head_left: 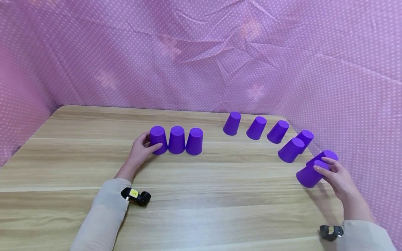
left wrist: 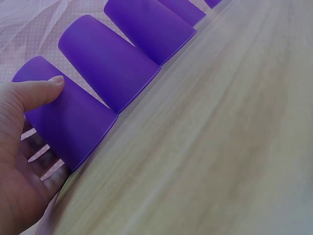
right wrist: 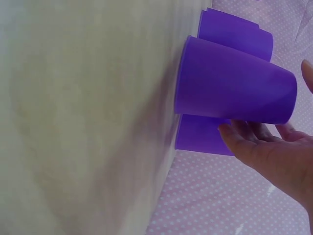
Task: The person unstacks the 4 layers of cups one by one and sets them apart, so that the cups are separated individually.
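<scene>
Three purple cups stand upside down in a short row at the middle left of the table. My left hand (head_left: 140,150) grips the leftmost purple cup (left wrist: 73,122), thumb across its front and fingers around the far side. The middle cup (head_left: 177,140) and right cup (head_left: 194,142) stand close beside it. At the table's right, my right hand (head_left: 340,181) reaches around the nearest upside-down cup (right wrist: 234,81). In the right wrist view its thumb shows a gap from that cup, while the fingers extend between it and another purple cup (right wrist: 200,134) behind.
Several more upside-down purple cups, including one at the back (head_left: 232,124) and one farther right (head_left: 290,150), curve along the right side of the wooden table (head_left: 194,209). A pink dotted cloth (head_left: 201,62) hangs behind and beside the table.
</scene>
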`<move>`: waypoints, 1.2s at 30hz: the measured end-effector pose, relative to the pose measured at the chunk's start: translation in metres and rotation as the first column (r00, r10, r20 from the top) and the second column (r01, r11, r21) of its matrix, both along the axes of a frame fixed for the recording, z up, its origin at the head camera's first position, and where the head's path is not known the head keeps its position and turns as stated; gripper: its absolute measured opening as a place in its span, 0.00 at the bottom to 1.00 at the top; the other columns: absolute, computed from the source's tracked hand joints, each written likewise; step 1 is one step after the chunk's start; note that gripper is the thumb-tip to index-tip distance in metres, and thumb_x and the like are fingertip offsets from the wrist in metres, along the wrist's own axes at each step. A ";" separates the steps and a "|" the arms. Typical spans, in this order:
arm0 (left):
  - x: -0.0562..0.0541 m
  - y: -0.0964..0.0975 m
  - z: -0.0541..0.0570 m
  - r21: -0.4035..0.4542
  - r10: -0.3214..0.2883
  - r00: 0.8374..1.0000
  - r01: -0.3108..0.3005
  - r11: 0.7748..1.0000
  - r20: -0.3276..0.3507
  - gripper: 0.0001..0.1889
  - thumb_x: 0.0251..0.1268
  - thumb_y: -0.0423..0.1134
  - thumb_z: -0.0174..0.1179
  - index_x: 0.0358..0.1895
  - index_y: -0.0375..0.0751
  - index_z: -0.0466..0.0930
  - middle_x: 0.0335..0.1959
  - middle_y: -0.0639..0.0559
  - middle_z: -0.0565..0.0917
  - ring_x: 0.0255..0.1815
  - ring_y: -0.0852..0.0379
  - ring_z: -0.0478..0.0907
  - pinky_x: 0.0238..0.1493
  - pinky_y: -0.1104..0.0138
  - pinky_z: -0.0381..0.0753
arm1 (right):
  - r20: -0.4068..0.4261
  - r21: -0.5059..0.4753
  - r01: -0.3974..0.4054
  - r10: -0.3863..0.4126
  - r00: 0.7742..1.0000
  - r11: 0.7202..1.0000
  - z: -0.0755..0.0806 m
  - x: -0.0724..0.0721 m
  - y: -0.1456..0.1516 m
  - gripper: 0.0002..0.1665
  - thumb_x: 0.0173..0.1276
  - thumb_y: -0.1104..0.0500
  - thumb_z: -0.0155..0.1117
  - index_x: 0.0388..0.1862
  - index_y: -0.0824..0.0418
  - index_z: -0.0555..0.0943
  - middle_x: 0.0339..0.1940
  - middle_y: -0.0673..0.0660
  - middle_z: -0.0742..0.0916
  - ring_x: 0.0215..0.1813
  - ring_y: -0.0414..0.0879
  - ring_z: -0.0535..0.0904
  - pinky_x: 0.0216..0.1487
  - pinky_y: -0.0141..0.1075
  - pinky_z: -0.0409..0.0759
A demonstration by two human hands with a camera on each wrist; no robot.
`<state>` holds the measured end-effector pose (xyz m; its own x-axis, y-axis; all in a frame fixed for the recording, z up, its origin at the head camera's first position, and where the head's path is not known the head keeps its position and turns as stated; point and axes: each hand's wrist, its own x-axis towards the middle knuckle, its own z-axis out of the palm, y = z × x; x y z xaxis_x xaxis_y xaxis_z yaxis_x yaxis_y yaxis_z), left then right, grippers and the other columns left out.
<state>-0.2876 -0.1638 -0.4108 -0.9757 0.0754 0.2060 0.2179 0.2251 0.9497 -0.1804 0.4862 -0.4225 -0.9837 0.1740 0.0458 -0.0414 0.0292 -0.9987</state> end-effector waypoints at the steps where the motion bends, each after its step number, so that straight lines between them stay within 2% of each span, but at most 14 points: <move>1: 0.000 0.000 0.000 -0.001 0.001 1.000 -0.001 1.000 0.000 0.32 0.50 0.36 0.62 0.59 0.30 0.59 0.53 0.33 0.66 0.55 0.43 0.62 0.57 0.57 0.61 | -0.003 0.003 -0.003 0.003 1.000 1.000 0.000 -0.002 0.003 0.25 0.57 0.69 0.58 0.53 0.55 0.65 0.41 0.47 0.77 0.40 0.34 0.76 0.40 0.24 0.74; 6: 0.000 0.000 0.000 -0.005 0.003 1.000 -0.003 1.000 0.005 0.33 0.50 0.36 0.62 0.59 0.31 0.59 0.54 0.33 0.66 0.55 0.43 0.62 0.57 0.56 0.60 | -0.004 0.071 0.008 -0.008 1.000 0.997 0.001 -0.009 0.012 0.31 0.58 0.69 0.57 0.60 0.58 0.61 0.45 0.47 0.75 0.43 0.33 0.74 0.41 0.22 0.72; 10: -0.001 0.000 -0.001 0.003 0.001 1.000 -0.001 1.000 -0.007 0.32 0.50 0.35 0.62 0.59 0.30 0.59 0.53 0.33 0.67 0.55 0.43 0.62 0.57 0.57 0.61 | 0.009 0.128 0.010 -0.011 1.000 0.992 0.007 -0.013 0.015 0.31 0.57 0.67 0.58 0.60 0.55 0.62 0.47 0.46 0.75 0.45 0.33 0.73 0.40 0.21 0.72; 12: -0.001 0.000 -0.002 0.012 0.000 1.000 0.001 1.000 -0.018 0.32 0.49 0.34 0.62 0.58 0.30 0.60 0.52 0.33 0.67 0.54 0.43 0.63 0.56 0.57 0.62 | 0.012 0.116 -0.036 0.035 0.999 0.993 0.020 -0.009 0.006 0.31 0.57 0.65 0.59 0.60 0.53 0.63 0.49 0.47 0.75 0.48 0.36 0.71 0.45 0.24 0.71; 14: -0.001 0.000 -0.002 0.020 -0.002 1.000 0.002 1.000 -0.029 0.31 0.49 0.33 0.62 0.58 0.29 0.60 0.51 0.33 0.68 0.53 0.44 0.64 0.56 0.58 0.63 | 0.009 0.120 -0.040 0.040 0.999 0.992 0.023 -0.013 0.008 0.32 0.57 0.65 0.59 0.61 0.54 0.62 0.51 0.48 0.75 0.48 0.36 0.72 0.45 0.25 0.71; 17: -0.001 0.000 -0.002 0.020 -0.003 0.999 0.003 1.000 -0.032 0.31 0.49 0.33 0.62 0.58 0.30 0.60 0.51 0.33 0.68 0.53 0.44 0.64 0.56 0.58 0.63 | 0.003 0.165 -0.037 0.036 0.999 0.986 0.022 -0.021 0.017 0.34 0.58 0.63 0.59 0.63 0.56 0.60 0.54 0.52 0.73 0.49 0.36 0.71 0.45 0.23 0.70; 20: -0.001 0.000 -0.003 0.017 -0.004 1.000 0.005 1.000 -0.028 0.32 0.49 0.33 0.62 0.58 0.30 0.60 0.52 0.33 0.68 0.53 0.44 0.64 0.56 0.57 0.62 | -0.022 0.217 0.010 -0.005 1.000 0.976 0.007 -0.038 0.041 0.35 0.58 0.64 0.59 0.64 0.57 0.58 0.57 0.56 0.71 0.46 0.36 0.73 0.40 0.21 0.72; 23: -0.002 0.000 -0.003 0.014 -0.003 1.000 0.003 1.000 -0.024 0.32 0.49 0.34 0.62 0.58 0.30 0.59 0.52 0.33 0.67 0.53 0.44 0.64 0.56 0.57 0.62 | -0.037 0.266 0.011 -0.001 0.999 0.964 0.010 -0.047 0.044 0.36 0.58 0.63 0.60 0.64 0.56 0.58 0.58 0.57 0.70 0.47 0.37 0.73 0.40 0.21 0.72; 25: -0.002 0.000 -0.003 0.013 -0.001 1.000 0.001 1.000 -0.023 0.32 0.49 0.34 0.62 0.59 0.30 0.59 0.52 0.33 0.67 0.53 0.44 0.64 0.56 0.58 0.62 | -0.032 0.263 0.021 -0.013 0.999 0.965 0.021 -0.049 0.034 0.35 0.57 0.63 0.60 0.63 0.56 0.60 0.57 0.56 0.71 0.46 0.37 0.73 0.39 0.22 0.73; 26: -0.002 0.000 -0.003 0.013 0.000 1.000 0.001 1.000 -0.024 0.32 0.49 0.34 0.62 0.58 0.30 0.59 0.52 0.33 0.67 0.54 0.44 0.64 0.56 0.58 0.62 | -0.016 0.308 0.021 -0.017 1.000 0.951 0.033 -0.046 0.022 0.35 0.57 0.61 0.60 0.63 0.55 0.60 0.57 0.54 0.72 0.47 0.36 0.73 0.40 0.23 0.73; 30: -0.002 0.000 -0.003 0.014 0.000 1.000 0.000 1.000 -0.023 0.32 0.49 0.34 0.62 0.59 0.30 0.59 0.52 0.33 0.67 0.54 0.44 0.63 0.56 0.58 0.62 | 0.005 0.325 -0.007 0.005 1.000 0.946 0.087 -0.026 -0.045 0.32 0.58 0.61 0.60 0.61 0.54 0.62 0.49 0.46 0.75 0.44 0.33 0.71 0.40 0.23 0.71; 32: -0.003 -0.001 -0.003 0.012 0.002 1.000 -0.001 1.000 -0.023 0.32 0.49 0.34 0.62 0.59 0.30 0.59 0.52 0.33 0.67 0.54 0.44 0.63 0.56 0.57 0.62 | 0.020 0.371 -0.027 0.021 1.000 0.928 0.111 -0.015 -0.078 0.31 0.58 0.59 0.59 0.61 0.52 0.61 0.47 0.43 0.74 0.44 0.31 0.70 0.43 0.22 0.70; 33: -0.003 -0.001 -0.003 0.012 0.001 1.000 -0.001 1.000 -0.022 0.32 0.49 0.34 0.62 0.59 0.30 0.59 0.52 0.33 0.67 0.54 0.43 0.63 0.56 0.57 0.62 | 0.020 0.363 -0.013 0.006 1.000 0.932 0.118 -0.013 -0.090 0.30 0.58 0.60 0.59 0.59 0.51 0.63 0.45 0.41 0.73 0.43 0.30 0.69 0.43 0.21 0.69; 36: -0.003 -0.001 -0.003 0.009 -0.001 1.000 0.001 1.000 -0.018 0.32 0.49 0.35 0.62 0.59 0.30 0.59 0.52 0.33 0.67 0.53 0.43 0.63 0.56 0.57 0.62 | 0.053 0.436 -0.007 -0.017 0.998 0.900 0.130 -0.011 -0.113 0.31 0.60 0.55 0.57 0.61 0.49 0.60 0.49 0.43 0.73 0.46 0.30 0.68 0.55 0.31 0.64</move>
